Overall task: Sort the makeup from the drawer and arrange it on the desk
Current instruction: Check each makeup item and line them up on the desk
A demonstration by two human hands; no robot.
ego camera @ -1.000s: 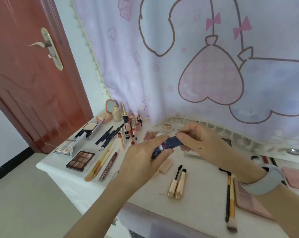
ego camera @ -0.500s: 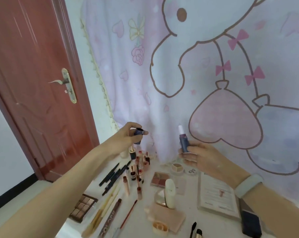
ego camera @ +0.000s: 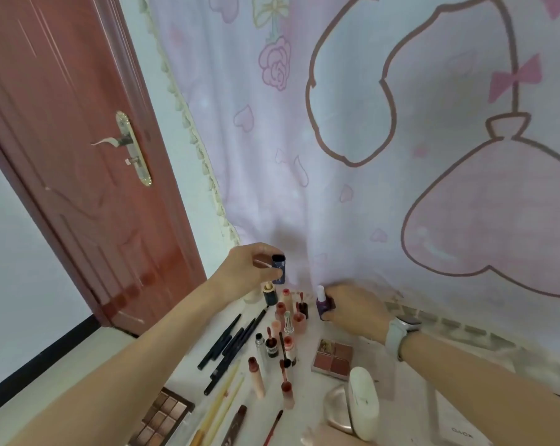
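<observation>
The right hand [ego camera: 352, 309] curls around the lower body of an uncapped dark-blue lipstick tube [ego camera: 324, 304], held upright with its pale tip uppermost at the desk's [ego camera: 410, 381] far edge, just right of the cluster of standing lip products [ego camera: 288, 320]. The left hand [ego camera: 251, 272] pinches the matching dark-blue cap [ego camera: 279, 268] between thumb and fingertips, above and to the left of the tube with its long axis roughly vertical; recapping probably requires bringing cap down and rightward. Print on a dark bottle [ego camera: 272, 346] is too small to read.
</observation>
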